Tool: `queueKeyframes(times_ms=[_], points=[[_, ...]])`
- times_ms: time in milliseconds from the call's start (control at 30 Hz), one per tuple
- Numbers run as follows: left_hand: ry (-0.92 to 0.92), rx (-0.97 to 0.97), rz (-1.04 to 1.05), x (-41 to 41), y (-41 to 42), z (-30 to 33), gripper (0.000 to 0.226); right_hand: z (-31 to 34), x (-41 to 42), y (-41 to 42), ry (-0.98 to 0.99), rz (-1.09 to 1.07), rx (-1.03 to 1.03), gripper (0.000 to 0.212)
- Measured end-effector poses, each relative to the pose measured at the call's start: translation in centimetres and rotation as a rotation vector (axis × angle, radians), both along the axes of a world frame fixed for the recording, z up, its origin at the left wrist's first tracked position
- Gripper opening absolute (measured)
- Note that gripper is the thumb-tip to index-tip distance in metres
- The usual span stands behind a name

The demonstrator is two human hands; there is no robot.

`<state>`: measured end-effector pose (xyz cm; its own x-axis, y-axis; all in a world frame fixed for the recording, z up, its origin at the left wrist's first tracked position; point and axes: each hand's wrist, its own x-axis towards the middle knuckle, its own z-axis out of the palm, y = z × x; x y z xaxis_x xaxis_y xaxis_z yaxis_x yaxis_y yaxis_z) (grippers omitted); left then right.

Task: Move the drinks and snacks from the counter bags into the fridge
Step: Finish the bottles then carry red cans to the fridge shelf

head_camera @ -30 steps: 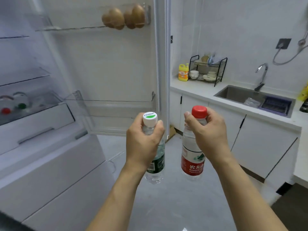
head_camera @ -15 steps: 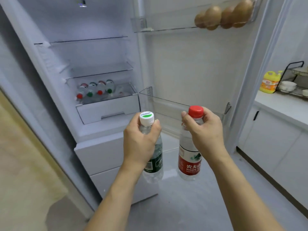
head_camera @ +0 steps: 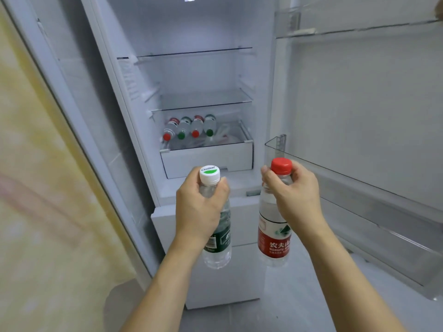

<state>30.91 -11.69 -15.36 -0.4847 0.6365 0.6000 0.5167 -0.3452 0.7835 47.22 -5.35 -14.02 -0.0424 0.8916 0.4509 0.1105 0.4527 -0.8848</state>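
Observation:
My left hand (head_camera: 200, 207) grips the neck of a water bottle with a white-and-green cap and dark green label (head_camera: 217, 238). My right hand (head_camera: 296, 195) grips the neck of a water bottle with a red cap and red label (head_camera: 274, 236). Both bottles hang upright in front of the open fridge (head_camera: 199, 75). Inside, several water bottles (head_camera: 189, 128) with red and green caps lie side by side in the white drawer (head_camera: 208, 159) under the lowest glass shelf.
The fridge door (head_camera: 359, 116) stands open at the right with a clear door bin (head_camera: 347, 183) near my right hand. Two glass shelves (head_camera: 203, 99) sit above the drawer. A yellowish wall (head_camera: 48, 188) fills the left. Grey floor lies below.
My view has swung left from the counter and sink toward the fridge interior. Both hands keep the same hold on their bottles and are now closer to the drawer.

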Motion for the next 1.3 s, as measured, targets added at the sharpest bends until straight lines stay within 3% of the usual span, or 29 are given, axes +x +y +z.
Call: queueKeyframes(times_ms=[433,800,1033,1300], points=[[-0.022,-0.012,-0.035,-9.6,10.4,0.2,0.011,-0.3,-9.3,10.5,-0.005,-0.025,0.001,0.015],[-0.094,0.068,0.023,-12.9,20.9,0.4,0.018,0.7,-13.0,21.3,0.023,-0.071,0.082,0.018],[-0.137,0.205,0.039,-14.3,26.3,1.8,0.014,1.4,-16.0,26.9,0.182,-0.118,0.146,0.014],[-0.125,0.318,-0.068,-15.7,32.3,1.5,0.018,1.3,-19.5,31.8,0.339,-0.330,0.238,0.014]])
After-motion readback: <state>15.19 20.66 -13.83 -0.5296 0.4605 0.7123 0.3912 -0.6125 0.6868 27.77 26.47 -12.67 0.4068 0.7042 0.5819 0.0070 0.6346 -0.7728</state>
